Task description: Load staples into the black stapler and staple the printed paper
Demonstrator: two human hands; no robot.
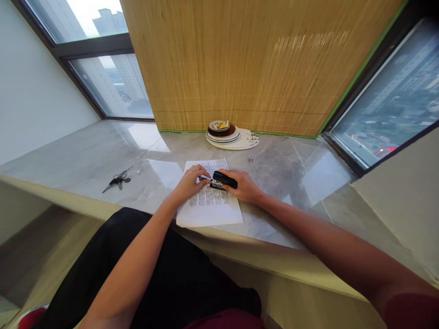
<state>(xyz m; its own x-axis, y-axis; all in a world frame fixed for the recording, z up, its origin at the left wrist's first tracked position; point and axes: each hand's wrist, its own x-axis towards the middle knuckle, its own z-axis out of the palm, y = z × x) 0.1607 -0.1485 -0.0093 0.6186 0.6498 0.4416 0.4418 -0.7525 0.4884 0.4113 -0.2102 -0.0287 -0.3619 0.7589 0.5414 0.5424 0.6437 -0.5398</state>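
Over printed paper sheets (pixel 212 214) on the sill, my right hand (pixel 245 185) is wrapped round a black stapler (pixel 224 179). The stapler lies on its side or tilted, its metal front pointing left. My left hand (pixel 192 182) pinches a small, thin, shiny metal piece (pixel 206 177) whose tip reaches the stapler's front end. The exact kind of this piece is too small to make out. Part of the print is covered by both hands.
A bunch of keys (pixel 118 180) lies on the left of the marble sill (pixel 274 178). Stacked plates (pixel 236 139) stand at the back against a bamboo blind (pixel 257 68). Tiny bits (pixel 250 159) lie right of the paper. The sill's front edge (pixel 274 251) is close to my lap.
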